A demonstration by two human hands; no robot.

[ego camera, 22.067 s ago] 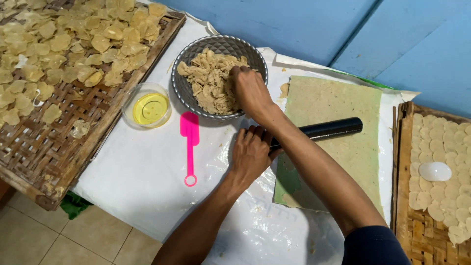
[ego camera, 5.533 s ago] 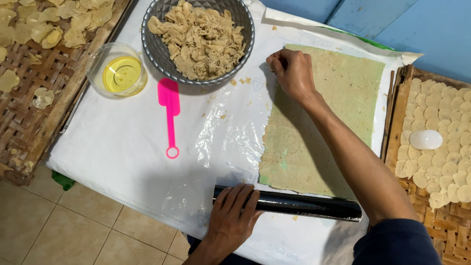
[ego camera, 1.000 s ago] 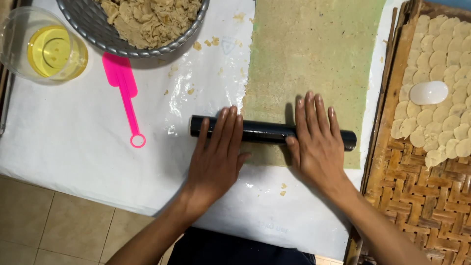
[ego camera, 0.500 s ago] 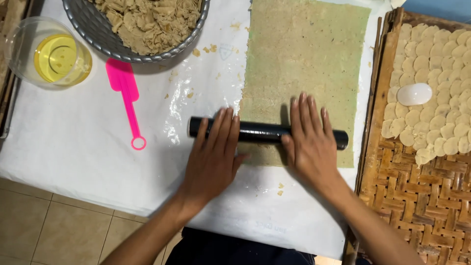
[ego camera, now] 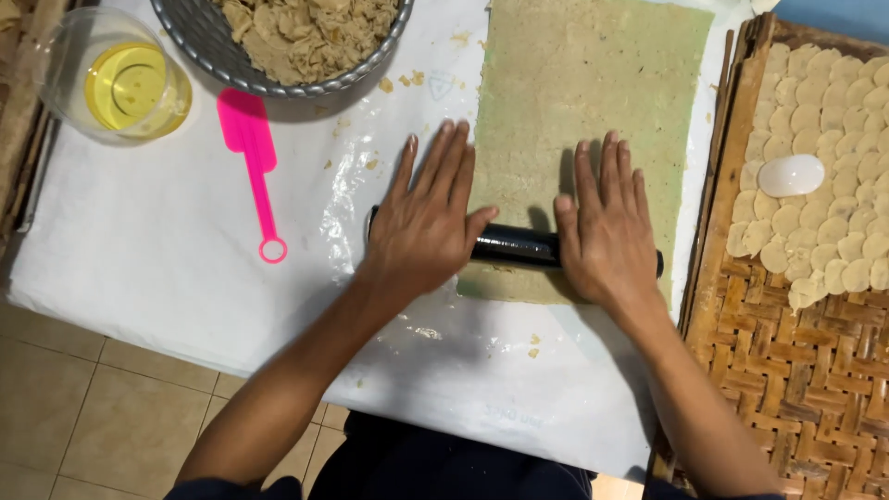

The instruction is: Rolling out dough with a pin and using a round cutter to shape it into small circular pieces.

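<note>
I'm pressing my left hand [ego camera: 426,222] and right hand [ego camera: 607,231] flat, fingers spread, on the black rolling pin [ego camera: 515,246]. The pin's lying across the near end of the dough sheet [ego camera: 593,83]. The pink spatula [ego camera: 252,162] is sitting left of the pin.

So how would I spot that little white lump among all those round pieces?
Look at the woven tray on the right of the table. Its upper part is covered with overlapping pale discs. The white lump lies on top of them near their left edge: smooth, glossy, oval and domed, whiter than the flat cream discs around it.
</note>
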